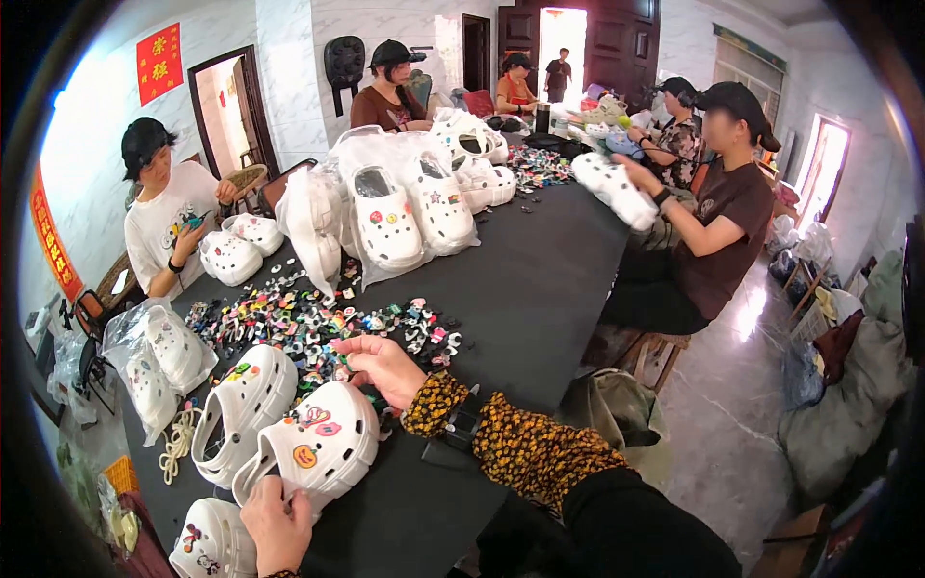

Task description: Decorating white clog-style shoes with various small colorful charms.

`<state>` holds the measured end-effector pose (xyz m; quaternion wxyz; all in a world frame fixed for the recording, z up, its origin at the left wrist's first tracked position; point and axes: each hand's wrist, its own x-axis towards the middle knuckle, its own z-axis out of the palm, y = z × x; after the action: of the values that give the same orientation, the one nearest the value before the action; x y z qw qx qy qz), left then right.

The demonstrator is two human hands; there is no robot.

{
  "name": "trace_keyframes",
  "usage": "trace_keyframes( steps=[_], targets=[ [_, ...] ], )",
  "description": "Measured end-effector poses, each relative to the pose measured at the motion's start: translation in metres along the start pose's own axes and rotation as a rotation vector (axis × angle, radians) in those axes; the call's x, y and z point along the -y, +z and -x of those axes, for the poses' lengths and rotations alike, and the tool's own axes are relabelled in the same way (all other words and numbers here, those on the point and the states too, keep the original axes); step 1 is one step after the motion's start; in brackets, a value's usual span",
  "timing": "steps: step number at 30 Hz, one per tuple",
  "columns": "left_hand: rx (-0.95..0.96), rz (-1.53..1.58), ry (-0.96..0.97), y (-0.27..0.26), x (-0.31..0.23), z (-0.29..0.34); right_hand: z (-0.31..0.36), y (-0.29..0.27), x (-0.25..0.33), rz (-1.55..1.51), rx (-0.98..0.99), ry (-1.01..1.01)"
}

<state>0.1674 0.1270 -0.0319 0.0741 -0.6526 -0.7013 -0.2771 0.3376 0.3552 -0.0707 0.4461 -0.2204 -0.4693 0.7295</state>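
A white clog with several colourful charms on its upper lies in front of me. My left hand grips it at the heel end, thumb and fingers closed on the edge. Beyond the toe, my right hand is at the near edge of a heap of shoe charms. Its thumb and forefinger are pinched together; whatever they hold is too small to name. Left of the held clog rests another white clog with charms. One more charmed clog is at the bottom edge, partly behind my left hand.
Bagged white clogs stand farther up the black table. A bagged pair and a cord bundle lie at left. Several people sit around the table; one at right holds a white clog. Sacks line the right floor.
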Motion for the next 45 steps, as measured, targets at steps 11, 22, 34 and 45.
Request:
trace_keyframes(
  steps=[11,22,34,45],
  targets=[
    [-0.020,0.014,0.008,-0.001,-0.001,0.000,0.004,0.001,-0.003,-0.081,-0.058,0.077],
    [0.014,0.034,0.002,-0.001,0.003,0.001,0.005,0.003,-0.007,-0.062,-0.034,0.050],
    [-0.007,0.086,-0.007,-0.001,0.000,0.000,0.007,0.006,-0.002,-0.035,-0.025,-0.039],
    [0.068,0.244,-0.148,-0.011,-0.007,-0.001,0.006,0.012,0.004,0.102,0.025,-0.345]
  ],
)
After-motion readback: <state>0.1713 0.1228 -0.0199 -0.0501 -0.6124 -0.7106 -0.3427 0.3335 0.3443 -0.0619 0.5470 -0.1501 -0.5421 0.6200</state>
